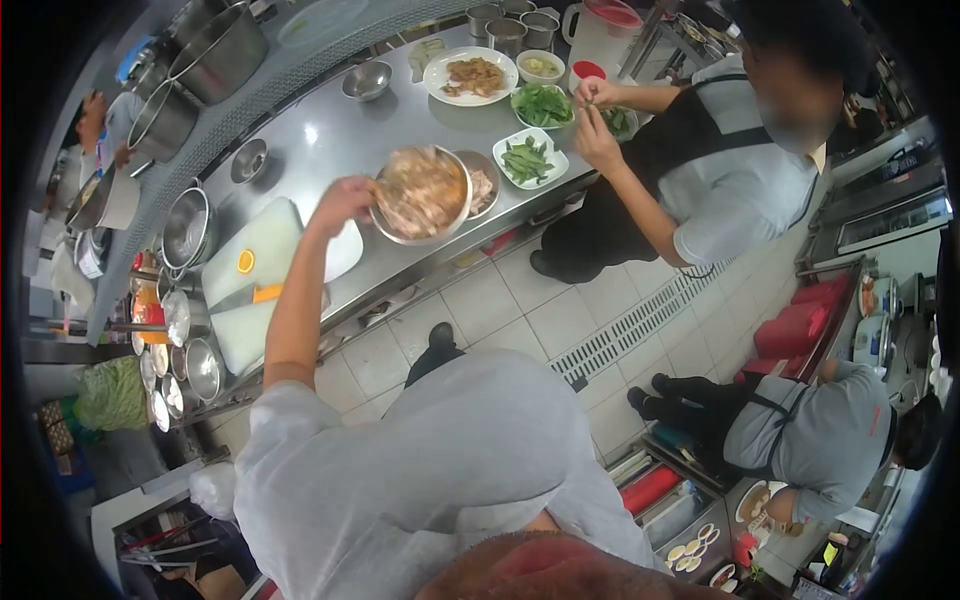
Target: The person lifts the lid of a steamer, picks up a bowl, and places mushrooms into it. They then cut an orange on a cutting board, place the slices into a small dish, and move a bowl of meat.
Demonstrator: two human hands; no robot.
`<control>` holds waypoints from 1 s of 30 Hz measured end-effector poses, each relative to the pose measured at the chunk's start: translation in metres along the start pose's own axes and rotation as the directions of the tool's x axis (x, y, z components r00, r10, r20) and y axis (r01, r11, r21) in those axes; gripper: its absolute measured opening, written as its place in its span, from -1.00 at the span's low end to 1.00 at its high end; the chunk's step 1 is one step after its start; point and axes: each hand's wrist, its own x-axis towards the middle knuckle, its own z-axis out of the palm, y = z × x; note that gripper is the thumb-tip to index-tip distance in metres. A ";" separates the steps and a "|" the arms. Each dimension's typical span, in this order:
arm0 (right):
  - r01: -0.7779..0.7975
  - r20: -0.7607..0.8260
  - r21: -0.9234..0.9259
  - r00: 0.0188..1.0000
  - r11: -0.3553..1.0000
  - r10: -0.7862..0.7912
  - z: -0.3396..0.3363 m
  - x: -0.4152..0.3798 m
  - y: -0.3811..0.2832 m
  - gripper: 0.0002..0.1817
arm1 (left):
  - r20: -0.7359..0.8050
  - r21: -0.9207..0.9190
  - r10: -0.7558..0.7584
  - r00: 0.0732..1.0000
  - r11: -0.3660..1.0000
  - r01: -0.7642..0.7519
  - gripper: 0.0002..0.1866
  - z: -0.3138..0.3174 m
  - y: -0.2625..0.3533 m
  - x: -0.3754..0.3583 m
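Note:
My left hand [346, 205] is closed on the left rim of a round bowl [466, 205], which is tilted and holds pale, sauced meat pieces [420, 195]. The meat is blurred by motion. Partly behind this bowl, a metal bowl [488, 207] with more meat rests on the steel counter [310, 130]. Left of my forearm lie a pale cutting board [255, 245], an orange slice [245, 261] and an orange-handled knife [267, 293]. A white tray [345, 250] shows beside my forearm. My right hand is out of view.
At the counter's right, a co-worker [720, 180] holds greens above plates of leaves [541, 105] and green pods [527, 160]. A plate of cooked food [472, 77] stands at the back. Metal bowls [188, 228] line the left. Another person [810, 425] works behind, at lower right.

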 end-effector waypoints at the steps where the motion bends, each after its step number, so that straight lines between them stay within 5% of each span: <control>1: -0.030 0.001 0.004 1.000 1.000 0.030 0.007 -0.004 -0.009 -0.67 | -0.012 -0.035 0.008 1.000 0.999 -0.008 -0.74 -0.019 0.005 0.012; 7: -0.163 -0.094 0.236 0.977 0.958 0.190 0.037 -0.033 -0.073 -0.65 | -0.203 -0.099 -0.043 0.978 0.995 0.023 -0.77 -0.088 -0.015 0.131; 17: -0.108 -0.137 0.670 0.954 0.735 0.266 0.042 -0.067 -0.119 -0.61 | -0.065 -0.259 -0.215 0.974 0.947 0.192 -0.72 -0.066 -0.072 0.211; 20: 0.008 -0.106 0.885 0.977 0.465 0.186 0.024 -0.068 -0.124 -0.59 | -0.060 -0.052 -0.097 0.993 0.994 0.094 -0.69 -0.063 -0.067 0.179; 22: 0.097 -0.103 0.990 0.993 0.101 0.059 0.006 -0.061 -0.123 -0.58 | -0.054 0.083 0.005 0.999 0.997 -0.001 -0.68 -0.037 -0.040 0.127; 24: 0.099 -0.131 0.970 0.982 -0.224 -0.136 -0.015 -0.052 -0.125 -0.57 | 0.096 0.110 0.060 0.994 0.991 -0.071 -0.67 0.005 0.003 0.049; 26: 0.049 -0.133 0.944 0.961 -0.326 -0.243 -0.030 -0.032 -0.127 -0.56 | 0.281 0.033 0.040 0.959 0.998 -0.051 -0.65 0.049 0.011 -0.005; 27: -0.074 0.072 0.976 0.997 -0.206 -0.019 -0.031 -0.016 -0.129 -0.63 | 0.391 0.041 0.029 0.920 0.998 -0.049 -0.63 0.072 0.008 -0.024; 28: -0.101 0.103 0.991 0.994 -0.084 0.023 -0.035 0.000 -0.140 -0.64 | 0.488 0.037 0.052 0.872 0.996 -0.080 -0.60 0.093 -0.005 -0.036; 30: -0.064 0.093 0.961 0.991 0.268 -0.094 -0.043 0.031 -0.181 -0.64 | 0.546 0.172 -0.143 0.825 0.984 0.056 -0.52 0.143 -0.016 -0.058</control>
